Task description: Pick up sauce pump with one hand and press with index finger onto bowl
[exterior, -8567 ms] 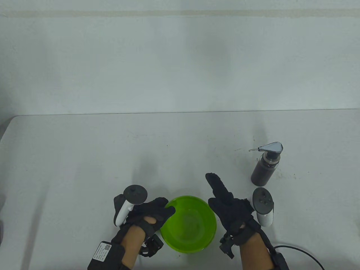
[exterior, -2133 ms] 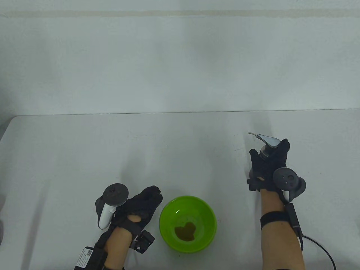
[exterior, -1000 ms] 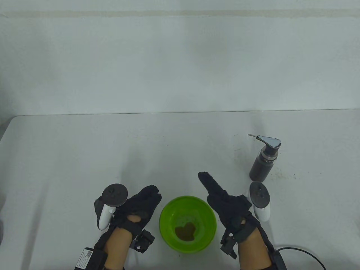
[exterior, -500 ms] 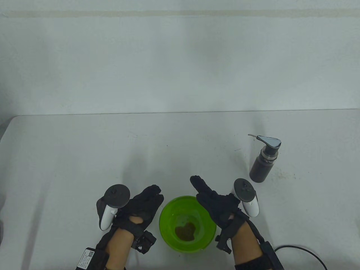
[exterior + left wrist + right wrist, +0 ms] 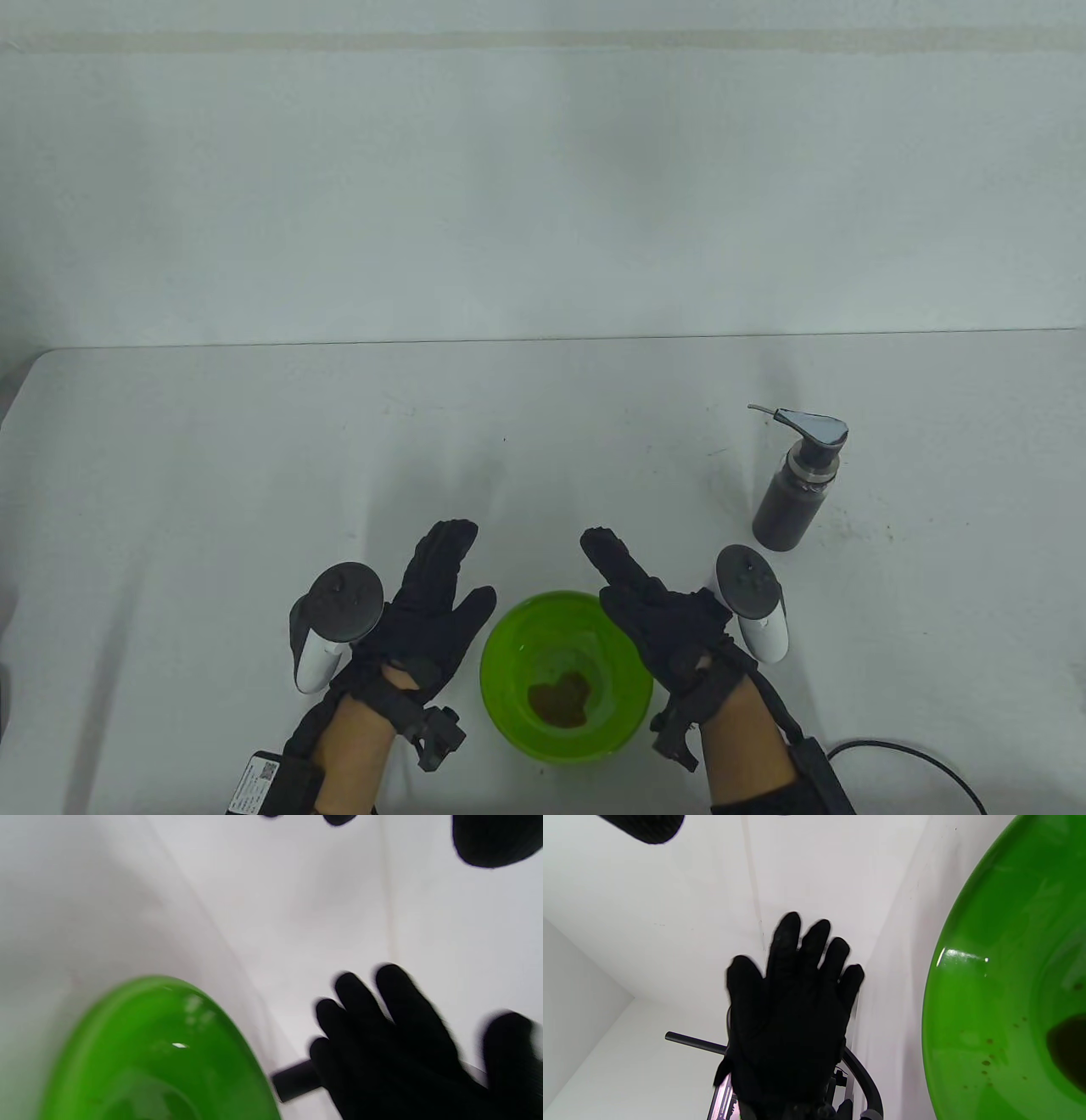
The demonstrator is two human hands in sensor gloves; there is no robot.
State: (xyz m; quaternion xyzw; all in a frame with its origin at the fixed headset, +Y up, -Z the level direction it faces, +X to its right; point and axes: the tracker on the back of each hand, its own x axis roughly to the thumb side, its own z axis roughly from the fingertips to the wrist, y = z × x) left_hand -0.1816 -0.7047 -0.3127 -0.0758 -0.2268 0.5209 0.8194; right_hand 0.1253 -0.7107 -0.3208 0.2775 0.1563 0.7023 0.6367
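We see the sauce pump (image 5: 797, 480) upright beyond the bowl (image 5: 567, 675), nearest our right hand (image 5: 657, 607); both it and our left hand (image 5: 433, 598) are spread empty.

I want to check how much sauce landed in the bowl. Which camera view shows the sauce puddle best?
The table view: it looks straight down into the green bowl, showing the whole brown sauce puddle. The right wrist view catches only the puddle's edge plus splatter; the left wrist view is blurred and shows no clear puddle.

white label with a QR code on the left wrist box (image 5: 257, 785), print too small to read
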